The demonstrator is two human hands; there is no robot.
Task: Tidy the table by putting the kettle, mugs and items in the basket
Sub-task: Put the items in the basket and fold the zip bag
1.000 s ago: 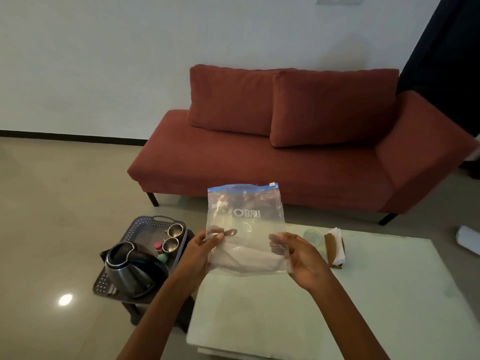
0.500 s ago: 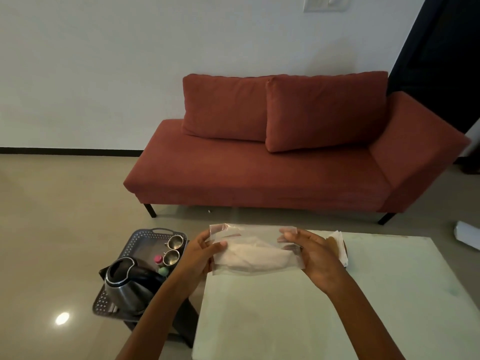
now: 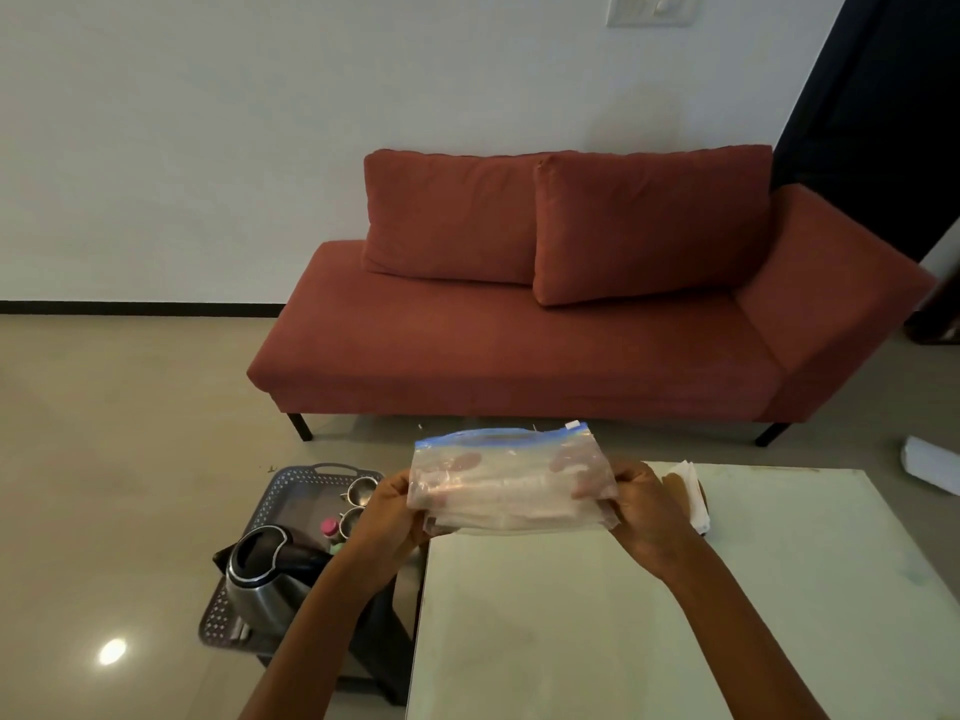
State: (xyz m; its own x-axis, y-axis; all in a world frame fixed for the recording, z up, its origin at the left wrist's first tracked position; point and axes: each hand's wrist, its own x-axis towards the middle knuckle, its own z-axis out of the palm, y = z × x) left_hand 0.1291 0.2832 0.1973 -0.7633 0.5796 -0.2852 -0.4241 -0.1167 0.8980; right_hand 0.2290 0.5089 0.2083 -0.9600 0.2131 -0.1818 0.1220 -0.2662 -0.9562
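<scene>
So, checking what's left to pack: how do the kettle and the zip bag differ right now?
The kettle sits in the basket; the zip bag is held up by the left hand and right hand. The kettle is rigid shiny metal; the zip bag is soft clear plastic, folded. Both are by the table's left side.

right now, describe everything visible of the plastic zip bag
The plastic zip bag is clear and crinkled, with a blue zip strip along its top edge and a white tab at the right end. Folded into a wide band, it is held level above the table's far edge. The left hand grips its left end, the right hand its right.
</scene>
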